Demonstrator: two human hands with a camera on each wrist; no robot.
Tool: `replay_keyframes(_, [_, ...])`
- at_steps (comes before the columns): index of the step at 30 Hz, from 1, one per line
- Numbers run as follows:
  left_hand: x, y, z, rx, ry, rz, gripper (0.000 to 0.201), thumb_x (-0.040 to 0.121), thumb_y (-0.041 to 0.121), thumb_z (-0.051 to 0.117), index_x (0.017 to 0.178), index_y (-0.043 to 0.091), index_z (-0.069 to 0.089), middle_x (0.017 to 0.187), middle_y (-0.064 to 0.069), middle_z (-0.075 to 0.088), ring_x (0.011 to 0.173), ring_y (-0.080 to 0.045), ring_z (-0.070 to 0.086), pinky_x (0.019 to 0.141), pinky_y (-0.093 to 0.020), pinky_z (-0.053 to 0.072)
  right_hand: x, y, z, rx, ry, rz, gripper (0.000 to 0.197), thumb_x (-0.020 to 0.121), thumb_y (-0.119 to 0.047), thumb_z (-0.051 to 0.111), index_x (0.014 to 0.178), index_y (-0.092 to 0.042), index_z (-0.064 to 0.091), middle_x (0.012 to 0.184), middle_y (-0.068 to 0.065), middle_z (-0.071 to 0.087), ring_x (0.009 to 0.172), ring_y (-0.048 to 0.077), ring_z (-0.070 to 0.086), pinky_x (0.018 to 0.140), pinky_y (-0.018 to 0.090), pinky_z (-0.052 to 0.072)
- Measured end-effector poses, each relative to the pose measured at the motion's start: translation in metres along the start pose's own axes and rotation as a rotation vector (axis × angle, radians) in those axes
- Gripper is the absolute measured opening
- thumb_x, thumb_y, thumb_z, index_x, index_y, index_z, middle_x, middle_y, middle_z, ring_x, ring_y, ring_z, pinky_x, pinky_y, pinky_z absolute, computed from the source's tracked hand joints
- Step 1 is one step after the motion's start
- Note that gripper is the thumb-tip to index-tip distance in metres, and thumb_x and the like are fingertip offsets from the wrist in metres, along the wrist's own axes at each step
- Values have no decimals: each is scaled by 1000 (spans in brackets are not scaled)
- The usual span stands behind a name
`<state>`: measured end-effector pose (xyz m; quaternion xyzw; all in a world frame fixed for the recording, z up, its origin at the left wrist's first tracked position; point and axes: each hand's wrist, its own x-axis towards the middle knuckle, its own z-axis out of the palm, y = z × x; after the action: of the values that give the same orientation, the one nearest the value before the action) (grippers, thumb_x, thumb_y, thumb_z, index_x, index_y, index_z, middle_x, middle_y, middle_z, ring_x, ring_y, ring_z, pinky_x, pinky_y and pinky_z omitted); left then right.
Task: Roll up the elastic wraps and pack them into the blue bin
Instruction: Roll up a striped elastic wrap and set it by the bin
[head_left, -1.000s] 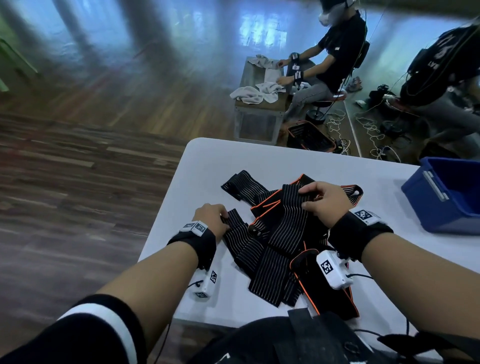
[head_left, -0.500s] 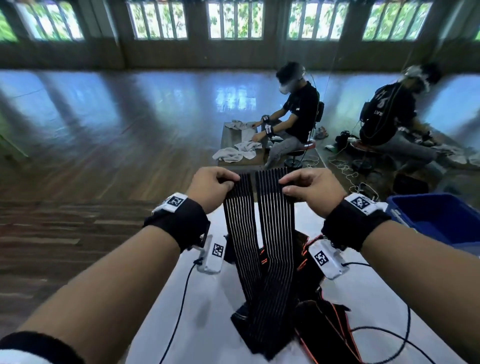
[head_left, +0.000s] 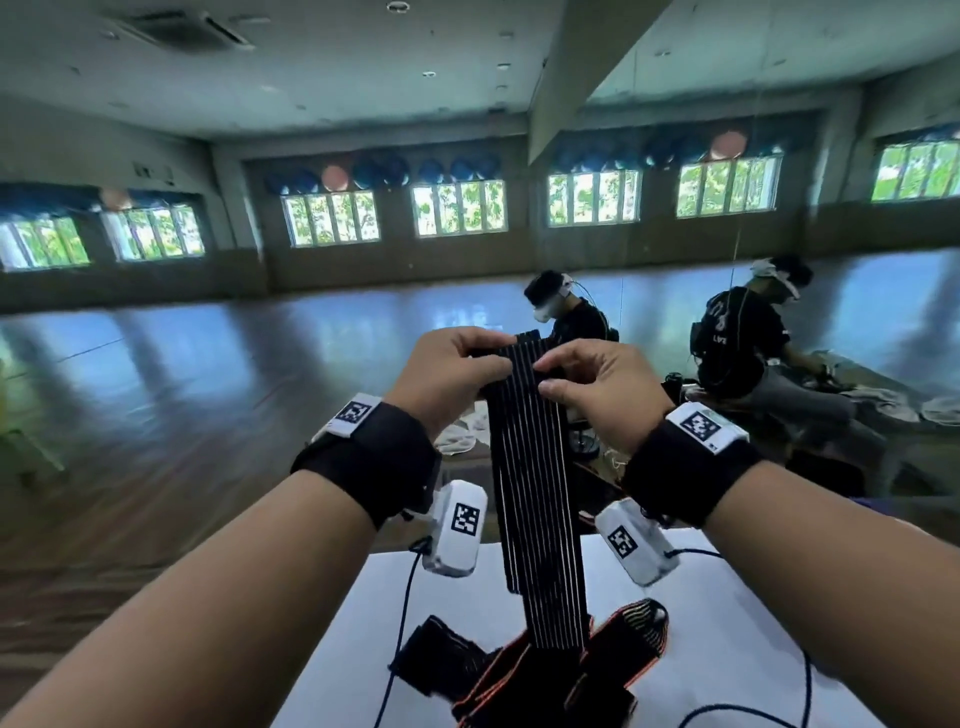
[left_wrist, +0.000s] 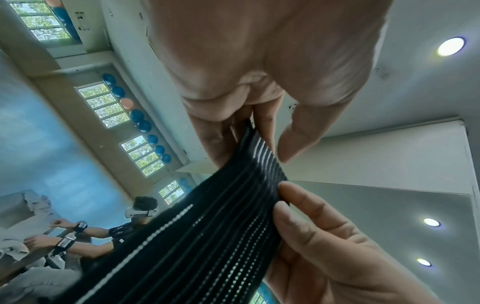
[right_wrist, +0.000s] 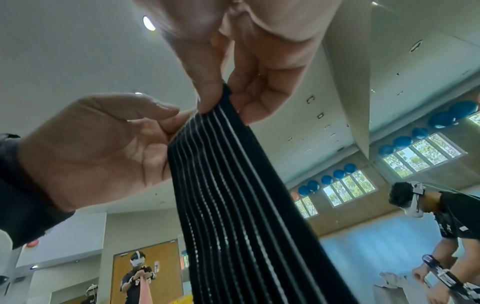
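Note:
A black elastic wrap (head_left: 535, 493) with thin white stripes hangs straight down from both raised hands. My left hand (head_left: 483, 358) pinches its top end from the left, and my right hand (head_left: 550, 374) pinches it from the right, close beside. In the left wrist view the left hand (left_wrist: 246, 133) nips the wrap's (left_wrist: 207, 236) edge between thumb and fingers. The right wrist view shows the right hand (right_wrist: 223, 98) pinching the wrap's (right_wrist: 246, 205) top corner. Its lower end reaches the pile of black, orange-edged wraps (head_left: 519, 670) on the white table (head_left: 727, 623). The blue bin is out of view.
Wrist-camera cables (head_left: 400, 613) trail over the table. Beyond the table, two seated people (head_left: 571, 322) work at another table with white towels (head_left: 457, 436). Wooden floor lies to the left of the table's edge.
Both hands have lifted the wrap from the pile to chest height and come together at its top end. The head view has tilted up, and the bin has left the picture.

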<state>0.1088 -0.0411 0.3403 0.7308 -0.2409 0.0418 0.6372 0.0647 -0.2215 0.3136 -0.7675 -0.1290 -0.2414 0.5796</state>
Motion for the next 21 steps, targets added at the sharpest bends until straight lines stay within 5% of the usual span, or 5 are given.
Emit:
replay_keyframes(8, [12, 28, 84, 40, 16, 87, 35, 84, -13, 67, 109, 12, 69, 95, -16, 70, 84, -26, 70, 89, -50, 59, 0, 12, -84, -65, 200, -35, 18, 79, -12, 79, 88, -26, 74, 79, -2, 72, 70, 12, 71, 73, 36, 62])
replay_keyframes(13, [18, 37, 141, 30, 73, 140, 34, 86, -11, 62, 90, 22, 62, 80, -10, 68, 76, -28, 66, 78, -46, 56, -7, 24, -144, -164, 144, -78, 24, 79, -17, 80, 98, -29, 70, 74, -8, 64, 64, 1, 60, 70, 25, 53])
replay_keyframes(16, [22, 41, 178, 48, 112, 155, 35, 87, -6, 59, 77, 27, 66, 78, -5, 65, 76, -22, 61, 74, -41, 51, -11, 31, -175, -149, 132, -83, 28, 79, -11, 79, 99, -28, 70, 82, -9, 69, 72, -1, 66, 76, 33, 60])
replay_keyframes(21, [15, 48, 233, -3, 87, 133, 18, 83, 9, 63, 93, 22, 71, 89, 0, 69, 85, -18, 63, 81, -40, 55, -18, 42, -210, -55, 182, -115, 26, 82, -12, 76, 101, -27, 67, 85, -8, 71, 77, 2, 68, 73, 29, 59])
